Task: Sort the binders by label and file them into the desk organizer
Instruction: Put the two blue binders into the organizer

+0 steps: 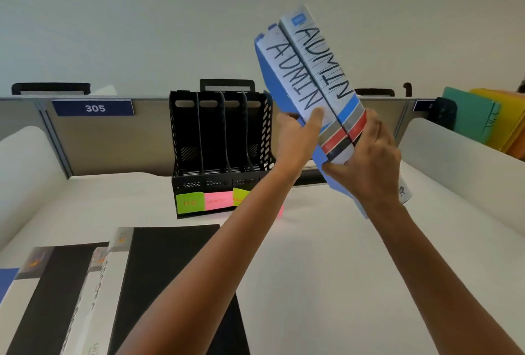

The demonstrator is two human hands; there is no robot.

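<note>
L binder (295, 76): blue, white spine marked "ADMIN"; held in the air w/ top leaning left, spine to camera; up & right of the organizer, apart from it.
R binder (324, 62): same type, also "ADMIN"; pressed side by side against L binder.
Left hand (298, 139): grasping L binder low down, thumb on the spine label, fingers round the cover edge.
Right hand (369, 164): grasping the lower end of the pair, thumb at the front, fingers wrapped round the right side.
Organizer (218, 139): black mesh, 4 upright slots; at back of desk by the partition.
Sticky notes (189, 203): on organizer's front; green "HR", pink (text illegible), green partly behind left arm.
Black binders (170, 269): 2, flat on desk, near-left.
Desk (326, 269): white.
Plate (93, 108): "305", on partition, left.
Folders (468, 116): teal, yellow, orange; upright, far right.
</note>
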